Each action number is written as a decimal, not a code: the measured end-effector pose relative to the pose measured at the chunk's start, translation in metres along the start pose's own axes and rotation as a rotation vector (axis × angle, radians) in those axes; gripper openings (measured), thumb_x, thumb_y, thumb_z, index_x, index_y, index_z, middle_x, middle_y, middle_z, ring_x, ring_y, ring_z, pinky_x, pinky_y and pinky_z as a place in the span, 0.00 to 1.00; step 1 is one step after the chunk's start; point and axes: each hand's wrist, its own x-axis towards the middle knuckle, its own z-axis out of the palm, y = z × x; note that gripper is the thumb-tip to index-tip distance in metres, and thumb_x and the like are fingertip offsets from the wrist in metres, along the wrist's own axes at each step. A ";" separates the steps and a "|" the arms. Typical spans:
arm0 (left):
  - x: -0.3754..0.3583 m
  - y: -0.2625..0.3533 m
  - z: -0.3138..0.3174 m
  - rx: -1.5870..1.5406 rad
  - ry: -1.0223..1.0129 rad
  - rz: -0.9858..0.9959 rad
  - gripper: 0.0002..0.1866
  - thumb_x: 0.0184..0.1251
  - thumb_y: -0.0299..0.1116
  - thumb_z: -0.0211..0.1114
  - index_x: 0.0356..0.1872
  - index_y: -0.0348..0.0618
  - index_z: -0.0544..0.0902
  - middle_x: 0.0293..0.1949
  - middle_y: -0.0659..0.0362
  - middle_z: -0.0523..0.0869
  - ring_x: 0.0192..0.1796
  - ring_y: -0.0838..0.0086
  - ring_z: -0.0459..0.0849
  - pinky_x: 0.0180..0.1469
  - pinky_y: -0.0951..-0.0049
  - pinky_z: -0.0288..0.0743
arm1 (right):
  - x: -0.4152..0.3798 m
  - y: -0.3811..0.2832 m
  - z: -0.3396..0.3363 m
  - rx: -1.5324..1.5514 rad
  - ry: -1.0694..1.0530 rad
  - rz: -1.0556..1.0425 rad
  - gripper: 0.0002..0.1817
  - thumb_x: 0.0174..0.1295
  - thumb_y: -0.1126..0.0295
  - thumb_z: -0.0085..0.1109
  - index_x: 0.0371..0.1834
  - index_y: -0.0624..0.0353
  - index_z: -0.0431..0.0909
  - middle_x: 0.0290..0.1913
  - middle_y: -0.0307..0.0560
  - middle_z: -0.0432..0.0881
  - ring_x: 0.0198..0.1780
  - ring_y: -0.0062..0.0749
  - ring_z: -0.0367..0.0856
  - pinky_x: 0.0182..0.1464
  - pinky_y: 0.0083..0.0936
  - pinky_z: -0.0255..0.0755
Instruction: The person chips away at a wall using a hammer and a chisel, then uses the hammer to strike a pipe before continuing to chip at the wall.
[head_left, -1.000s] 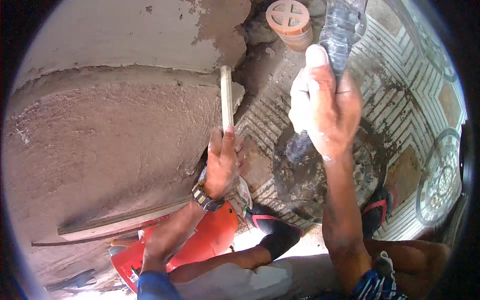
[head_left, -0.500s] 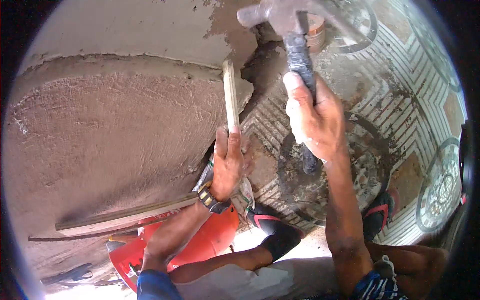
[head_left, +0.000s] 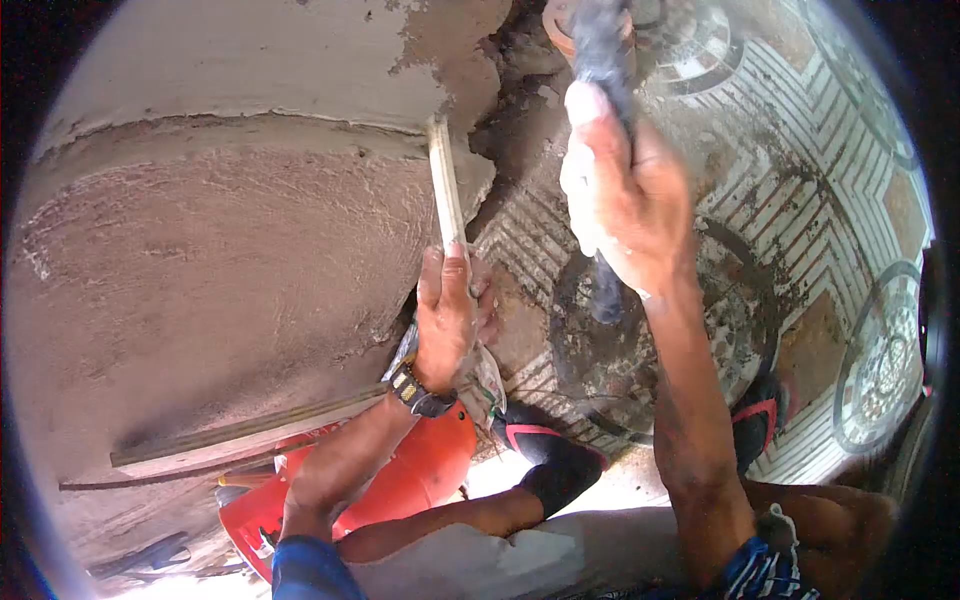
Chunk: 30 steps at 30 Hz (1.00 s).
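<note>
My left hand (head_left: 446,318), with a watch on the wrist, is closed round the lower part of a pale, narrow strip (head_left: 443,180) that looks like wood. The strip's upper end meets the broken edge of the plastered wall (head_left: 250,250). To the right, my right hand (head_left: 635,205) grips a hammer (head_left: 602,50) by its dark, tape-wrapped handle. The handle is blurred, and the hammer's head lies beyond the top of the view. Its butt end sticks out below my fist.
An orange-red bucket (head_left: 430,460) stands below my left forearm. A long wooden batten (head_left: 250,437) runs along the wall's lower edge. A round container (head_left: 560,28) sits behind the hammer on the dirty patterned floor (head_left: 780,210). My feet, in dark footwear (head_left: 560,470), are below.
My right hand has raised the hammer toward the top, taking its head out of view. My left hand and the strip appear slightly further left, as the whole view has shifted a little.
</note>
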 end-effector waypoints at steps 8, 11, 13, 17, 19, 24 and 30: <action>-0.005 0.013 0.008 -0.110 -0.067 -0.018 0.15 0.76 0.51 0.49 0.41 0.51 0.70 0.27 0.68 0.68 0.18 0.86 0.62 0.13 0.84 0.54 | 0.019 0.041 0.010 -0.616 -0.240 0.162 0.31 0.65 0.43 0.52 0.40 0.67 0.78 0.31 0.68 0.82 0.38 0.61 0.83 0.39 0.45 0.77; -0.005 0.011 0.004 -0.094 -0.036 -0.079 0.15 0.76 0.51 0.49 0.42 0.51 0.69 0.28 0.68 0.68 0.19 0.86 0.63 0.13 0.85 0.54 | 0.007 0.032 -0.004 -0.532 -0.160 0.137 0.31 0.65 0.42 0.52 0.37 0.67 0.78 0.29 0.70 0.81 0.36 0.63 0.82 0.37 0.48 0.76; -0.001 0.011 0.004 -0.061 -0.070 -0.016 0.15 0.76 0.51 0.49 0.42 0.51 0.69 0.28 0.68 0.68 0.19 0.86 0.63 0.13 0.85 0.54 | 0.008 0.023 -0.008 -0.352 -0.109 0.081 0.30 0.65 0.43 0.53 0.35 0.66 0.78 0.27 0.69 0.80 0.34 0.62 0.83 0.35 0.47 0.75; -0.002 0.016 0.005 -0.136 -0.083 -0.030 0.15 0.77 0.50 0.48 0.41 0.50 0.69 0.28 0.67 0.67 0.19 0.86 0.62 0.11 0.86 0.53 | 0.016 -0.007 -0.008 -0.073 -0.080 -0.052 0.20 0.66 0.49 0.57 0.31 0.56 0.73 0.17 0.35 0.68 0.16 0.21 0.65 0.16 0.22 0.57; -0.001 0.017 0.004 -0.152 -0.072 -0.048 0.14 0.78 0.49 0.47 0.41 0.50 0.69 0.28 0.67 0.66 0.19 0.86 0.62 0.11 0.86 0.53 | 0.020 -0.006 -0.002 0.032 -0.095 -0.088 0.18 0.67 0.51 0.57 0.31 0.53 0.72 0.15 0.26 0.65 0.13 0.09 0.60 0.12 0.15 0.52; -0.002 0.014 0.001 -0.186 -0.141 -0.031 0.15 0.77 0.50 0.48 0.44 0.49 0.70 0.28 0.68 0.67 0.19 0.86 0.62 0.12 0.85 0.55 | 0.019 0.049 0.008 -0.549 -0.231 0.126 0.27 0.67 0.45 0.51 0.41 0.64 0.77 0.24 0.58 0.78 0.28 0.49 0.79 0.32 0.41 0.73; -0.004 0.000 0.001 0.099 -0.083 -0.046 0.15 0.76 0.50 0.50 0.44 0.50 0.70 0.27 0.67 0.71 0.18 0.85 0.65 0.15 0.83 0.57 | -0.006 0.068 -0.020 -0.559 -0.194 0.110 0.28 0.67 0.43 0.50 0.39 0.64 0.76 0.22 0.61 0.75 0.27 0.55 0.78 0.33 0.42 0.72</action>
